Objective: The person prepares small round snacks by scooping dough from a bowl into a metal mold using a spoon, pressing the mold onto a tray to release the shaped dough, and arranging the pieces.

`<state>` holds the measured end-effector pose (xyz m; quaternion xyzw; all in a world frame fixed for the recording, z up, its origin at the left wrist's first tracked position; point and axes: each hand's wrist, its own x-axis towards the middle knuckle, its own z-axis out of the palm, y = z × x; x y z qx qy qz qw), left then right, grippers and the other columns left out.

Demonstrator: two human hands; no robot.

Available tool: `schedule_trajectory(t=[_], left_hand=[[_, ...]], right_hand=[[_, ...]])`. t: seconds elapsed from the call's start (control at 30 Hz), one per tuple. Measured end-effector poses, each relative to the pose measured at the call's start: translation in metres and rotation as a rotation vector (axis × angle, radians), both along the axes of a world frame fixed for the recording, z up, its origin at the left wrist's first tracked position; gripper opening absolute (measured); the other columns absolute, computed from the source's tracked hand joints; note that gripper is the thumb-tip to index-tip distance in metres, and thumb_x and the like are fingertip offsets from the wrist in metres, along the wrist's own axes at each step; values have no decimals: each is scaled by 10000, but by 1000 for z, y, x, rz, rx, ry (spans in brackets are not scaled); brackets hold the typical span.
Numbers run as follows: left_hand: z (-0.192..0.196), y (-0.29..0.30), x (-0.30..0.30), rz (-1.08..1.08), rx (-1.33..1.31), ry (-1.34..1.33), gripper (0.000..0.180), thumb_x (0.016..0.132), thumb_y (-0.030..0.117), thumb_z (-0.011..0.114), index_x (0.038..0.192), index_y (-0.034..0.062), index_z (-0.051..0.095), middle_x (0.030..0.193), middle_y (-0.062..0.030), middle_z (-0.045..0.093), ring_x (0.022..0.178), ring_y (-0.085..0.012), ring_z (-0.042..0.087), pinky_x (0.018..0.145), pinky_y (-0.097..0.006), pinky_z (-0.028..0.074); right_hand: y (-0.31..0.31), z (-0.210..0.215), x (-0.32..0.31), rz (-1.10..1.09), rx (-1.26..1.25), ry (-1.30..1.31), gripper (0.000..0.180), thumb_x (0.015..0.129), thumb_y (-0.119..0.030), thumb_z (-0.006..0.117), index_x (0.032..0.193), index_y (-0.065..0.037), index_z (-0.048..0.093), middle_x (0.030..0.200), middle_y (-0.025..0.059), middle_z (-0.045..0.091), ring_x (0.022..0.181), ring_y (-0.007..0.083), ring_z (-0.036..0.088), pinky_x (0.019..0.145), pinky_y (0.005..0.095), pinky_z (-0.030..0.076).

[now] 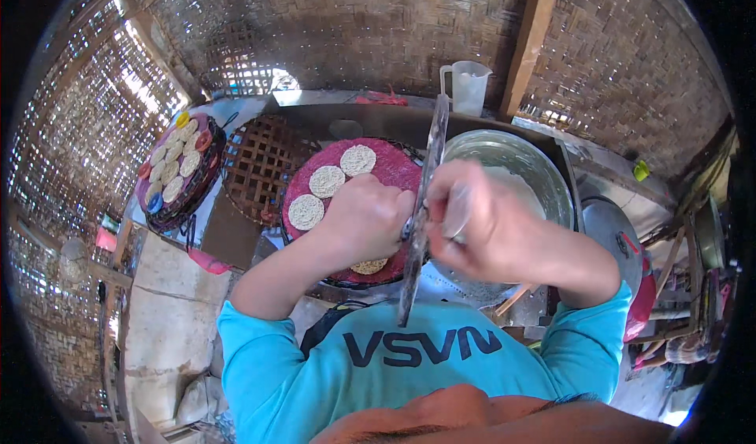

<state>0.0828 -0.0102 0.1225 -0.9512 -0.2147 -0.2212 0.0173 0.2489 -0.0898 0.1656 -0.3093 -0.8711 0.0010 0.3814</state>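
Over the round red tray (394, 168), both hands (425, 223) grip a long metal blade (429, 168).

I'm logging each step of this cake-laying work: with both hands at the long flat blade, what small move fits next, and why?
Probably the left hand sets one more round white cake on the bare red part of the tray. Three cakes already lie in a row there, another shows under that hand, and both hands, the right hand too, meet at the blade.
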Motion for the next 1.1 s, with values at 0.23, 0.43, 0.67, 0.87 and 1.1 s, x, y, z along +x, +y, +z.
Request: schedule_trajectory(t=[0.23,0.43,0.67,0.87,1.1], left_hand=[[-61,80,-75,-26,-1122,-709,226,734,228,596,837,29,570,693,-93,581,590,-215,583,575,-362,502],[-47,59,4,-1004,-1610,-974,310,732,219,610,992,76,517,1179,-206,437,1006,-337,465,786,-417,393],[-39,48,-5,-818,-1021,-1355,279,730,327,649,813,134,466,1019,-38,417,1175,-339,353,937,-495,348],[-45,47,-23,-717,-958,-1312,282,755,342,625,848,145,448,1037,-33,404,1156,-322,375,912,-522,360],[-59,37,-67,-624,-971,-1479,354,697,379,675,836,162,432,1009,-39,406,1080,-311,419,891,-513,378]], right_hand=[[-42,22,84,-438,-339,692,308,740,-63,555,979,-62,361,815,48,444,688,120,463,451,201,399],[-2,-40,50,-13,81,1470,266,797,-28,521,968,-114,337,873,91,513,691,140,535,417,218,464],[9,-133,87,-449,-349,272,492,654,-197,723,1043,-43,464,1102,161,482,1056,295,463,904,365,369],[-21,-279,170,-1100,-1118,-368,360,671,-99,615,996,-3,493,1006,188,551,949,332,538,767,415,456],[-38,-225,189,-799,-1123,-481,311,669,-68,584,965,-7,514,871,188,587,881,321,563,728,396,460]])
